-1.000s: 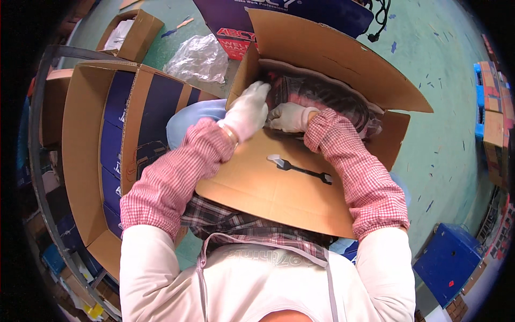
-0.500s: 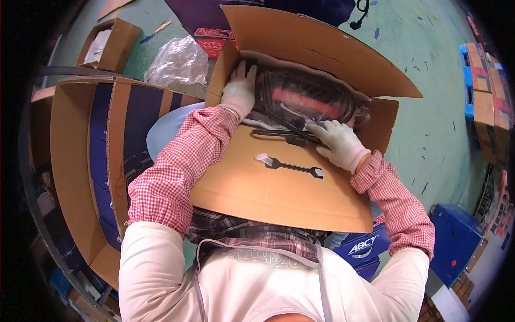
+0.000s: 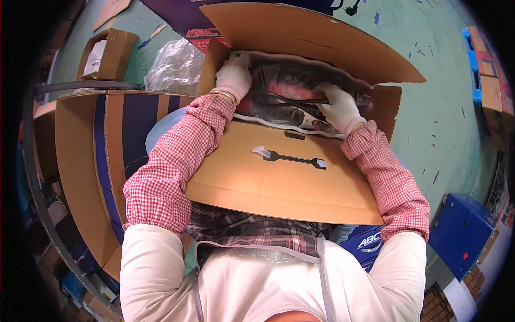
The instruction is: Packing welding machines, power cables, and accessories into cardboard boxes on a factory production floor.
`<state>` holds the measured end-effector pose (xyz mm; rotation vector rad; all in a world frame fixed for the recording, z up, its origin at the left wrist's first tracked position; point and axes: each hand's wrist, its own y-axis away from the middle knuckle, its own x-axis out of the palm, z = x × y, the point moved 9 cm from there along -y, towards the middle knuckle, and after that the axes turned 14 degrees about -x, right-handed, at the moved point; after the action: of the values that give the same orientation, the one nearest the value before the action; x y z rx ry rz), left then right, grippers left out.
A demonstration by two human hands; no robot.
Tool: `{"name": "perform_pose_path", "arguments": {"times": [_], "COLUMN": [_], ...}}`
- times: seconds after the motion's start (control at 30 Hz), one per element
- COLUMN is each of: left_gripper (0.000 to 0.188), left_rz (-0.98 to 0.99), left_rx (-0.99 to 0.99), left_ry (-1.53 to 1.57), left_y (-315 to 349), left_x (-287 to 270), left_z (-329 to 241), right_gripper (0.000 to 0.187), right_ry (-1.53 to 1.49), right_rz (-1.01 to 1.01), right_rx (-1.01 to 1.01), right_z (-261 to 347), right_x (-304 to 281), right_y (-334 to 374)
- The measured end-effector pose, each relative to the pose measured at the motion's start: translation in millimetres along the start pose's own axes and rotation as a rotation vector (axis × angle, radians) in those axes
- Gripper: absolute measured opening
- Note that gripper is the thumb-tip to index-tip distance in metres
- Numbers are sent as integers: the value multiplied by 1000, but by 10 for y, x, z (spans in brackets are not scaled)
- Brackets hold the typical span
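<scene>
An open cardboard box (image 3: pixel 268 177) lies in front of me, with its near flap folded toward my body. Inside it, a dark machine with a red panel (image 3: pixel 289 90) is wrapped in clear plastic, edged by a pale foam-like liner (image 3: pixel 300 127). My right hand (image 3: pixel 339 109), in a whitish glove, is closed on a black cable (image 3: pixel 300 102) above the machine. At the box's left inner corner, my gloved left hand (image 3: pixel 234 76) is curled against the liner, fingertips hidden. A flat black wrench-shaped piece with pale ends (image 3: pixel 292 158) lies on the near flap.
A larger open carton (image 3: pixel 80 161) with blue boxes stands at left. Crumpled clear plastic (image 3: pixel 174 64) and a small carton (image 3: pixel 115 53) lie on the floor at far left. A blue box (image 3: pixel 461 233) sits at right. Stacked cartons (image 3: pixel 491 91) rest on a blue pallet at far right.
The black cable has moved from the near flap's edge into the box, onto the wrapped machine. My right hand has moved up and inward with it; my left hand's fingers have curled.
</scene>
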<state>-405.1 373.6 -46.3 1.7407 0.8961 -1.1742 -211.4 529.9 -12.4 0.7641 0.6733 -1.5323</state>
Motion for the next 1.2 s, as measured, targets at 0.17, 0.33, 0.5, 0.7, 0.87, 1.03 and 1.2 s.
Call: {"name": "perform_pose_path", "arguments": {"times": [0.17,0.33,0.5,0.7,0.87,1.03,1.2], "left_gripper": [23,30,32,33,31,26,29], "left_rz": [39,-32,53,108,182,-84,-239], "left_rx": [-44,-69,-1,-143,-111,-35,111], "left_ry": [-70,-34,-153,-332,-393,-104,24], "left_y": [-35,-116,-77,-230,-367,-156,-235], "left_x": [-77,-100,74,127,174,170,-93], "left_z": [-25,-8,6,117,-30,33,87], "right_gripper": [48,39,35,34,36,36,38], "right_ry": [180,35,-281,-354,-384,-294,-294], "right_rz": [-121,-59,-112,-122,-56,-76,-29], "right_rx": [-318,-111,151,77,149,47,52], "right_z": [636,266,-196,-140,-96,-65,-35], "right_x": [-226,-59,33,132,59,44,83], "right_y": [101,78,136,87,40,15,-84]}}
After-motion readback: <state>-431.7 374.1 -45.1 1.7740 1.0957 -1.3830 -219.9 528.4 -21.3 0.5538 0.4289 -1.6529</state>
